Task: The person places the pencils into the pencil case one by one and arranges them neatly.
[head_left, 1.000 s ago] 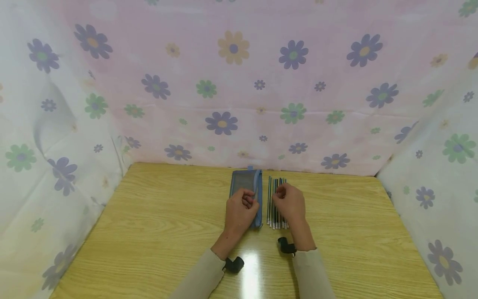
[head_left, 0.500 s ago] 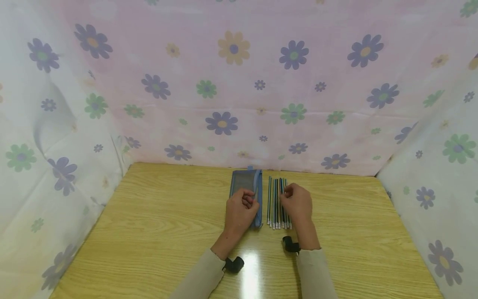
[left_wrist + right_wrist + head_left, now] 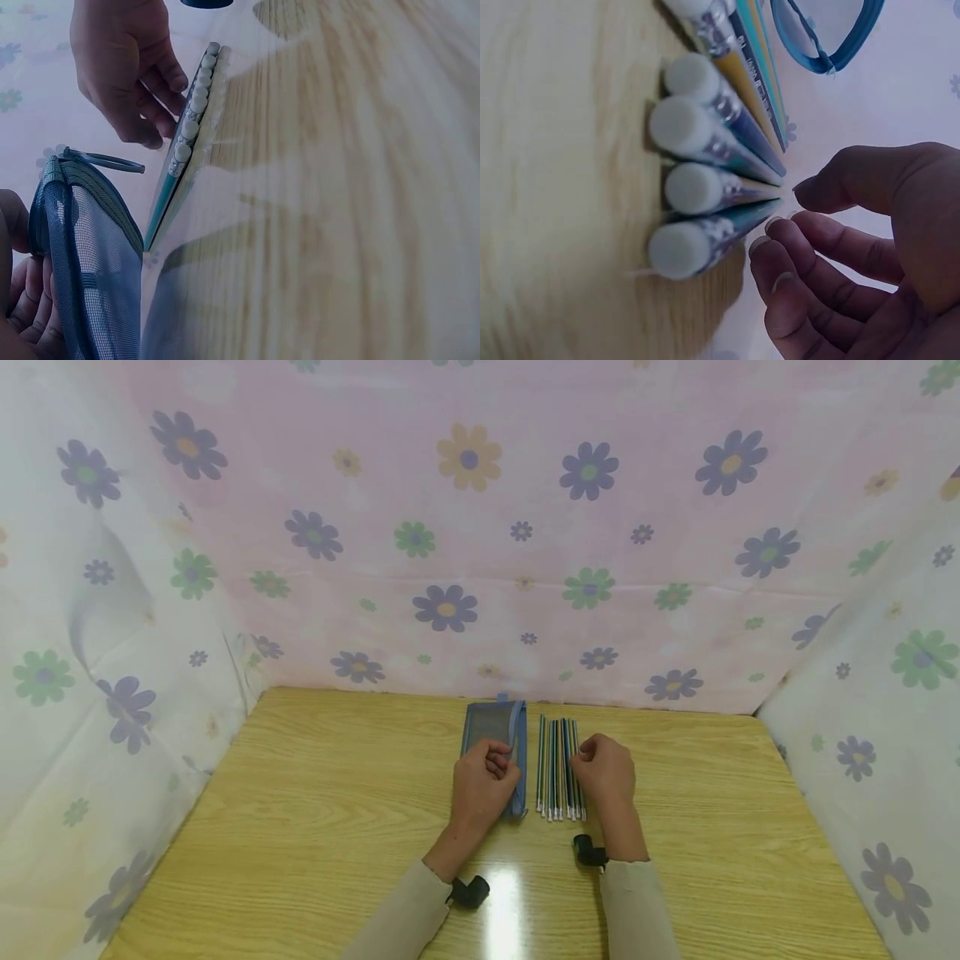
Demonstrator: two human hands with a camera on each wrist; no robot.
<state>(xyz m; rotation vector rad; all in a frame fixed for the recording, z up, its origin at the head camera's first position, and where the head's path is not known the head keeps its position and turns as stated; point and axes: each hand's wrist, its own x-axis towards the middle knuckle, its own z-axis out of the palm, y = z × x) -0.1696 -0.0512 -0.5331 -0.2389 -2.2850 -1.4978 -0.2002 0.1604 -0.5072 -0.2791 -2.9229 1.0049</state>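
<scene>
A blue mesh zip pencil case (image 3: pixel 486 723) lies near the table's back edge. My left hand (image 3: pixel 482 787) rests over its lower part, and the left wrist view shows the curled fingers gripping the side of the case. To the right of the case, a row of striped pencils (image 3: pixel 553 777) lies side by side, white eraser ends toward me. My right hand (image 3: pixel 607 772) is at the row's right side, thumb and fingertips close to the outermost pencil. In the right wrist view its fingers are loosely bent, with a gap between thumb and forefinger and nothing held.
The wood-grain table (image 3: pixel 315 793) carries the case and pencils. Flowered cloth (image 3: pixel 480 543) hangs behind the table and along both sides. Black wrist cameras (image 3: pixel 470 892) sit at both cuffs. A zipper pull (image 3: pixel 112 161) sticks out from the end of the case.
My right hand has slid right across the pencils to the row's right side, and more of the pencils now shows. The left hand and the case have stayed in place.
</scene>
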